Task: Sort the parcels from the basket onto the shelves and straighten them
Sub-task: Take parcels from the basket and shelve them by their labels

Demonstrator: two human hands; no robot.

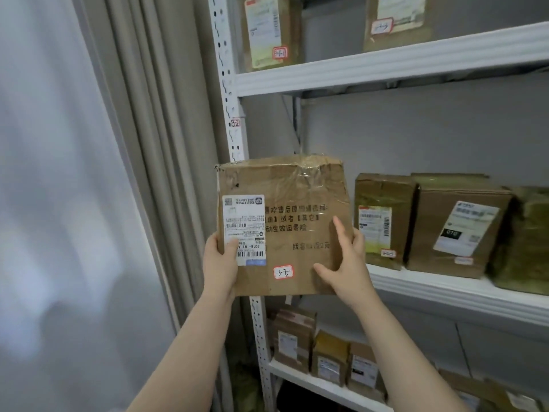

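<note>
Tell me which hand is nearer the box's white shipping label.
Left. The left hand has its thumb on the label; the right hand holds the box at the opposite edge.

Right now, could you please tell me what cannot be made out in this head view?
Head view:
- Most fingers of left hand and right hand: behind the held cardboard parcel.
- Shipping label print: too small, blurred.
- Top-shelf parcels: cut by top edge.
- Green-taped parcel: cut by right edge.
</note>
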